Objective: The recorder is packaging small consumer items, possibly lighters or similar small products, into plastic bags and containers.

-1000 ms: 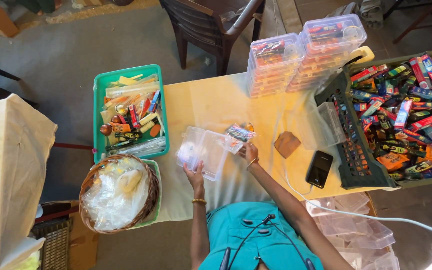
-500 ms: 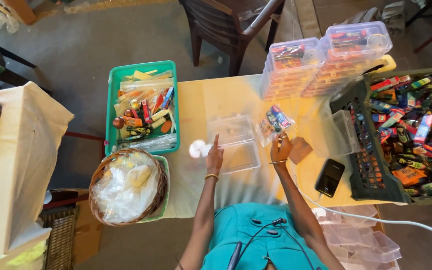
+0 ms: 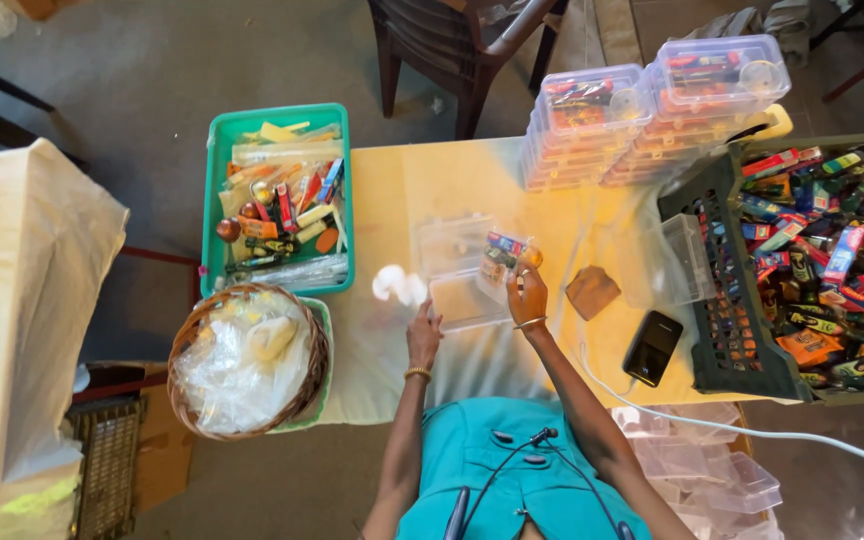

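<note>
A person in a teal top sits at the near edge of a yellow-covered table [image 3: 392, 200]; both bare forearms reach out over it. An open clear plastic box [image 3: 457, 275] lies in the middle of the table, just beyond the hands; its lid stands hinged back on the far side. The left hand [image 3: 422, 335] rests at the near left corner of the box, fingers curled against the rim; whether it grips or only steadies, cannot tell; a small white wad [image 3: 397, 285] sits just to its far left, touching or nearly so, too overexposed to identify. The right hand [image 3: 526, 292] is raised over the right edge of the box, fingers closed around small colourful packets [image 3: 502, 258] and a small orange round piece [image 3: 530, 257].

Left of the box, a green tray [image 3: 214, 200] holds mixed packets and sticks; near it, a wicker basket [image 3: 192, 345] lined with crumpled clear plastic. On the far side, stacks of filled clear boxes [image 3: 642, 110]. To the right, a dark crate [image 3: 722, 340] heaped with colourful packaged items; an empty clear box [image 3: 687, 258] leans against it. Between the right hand and the crate lie a brown scrap [image 3: 592, 292] and a black phone [image 3: 652, 347] with a white cable [image 3: 752, 425] running right; more empty clear boxes [image 3: 712, 475] sit below the table's near right.
</note>
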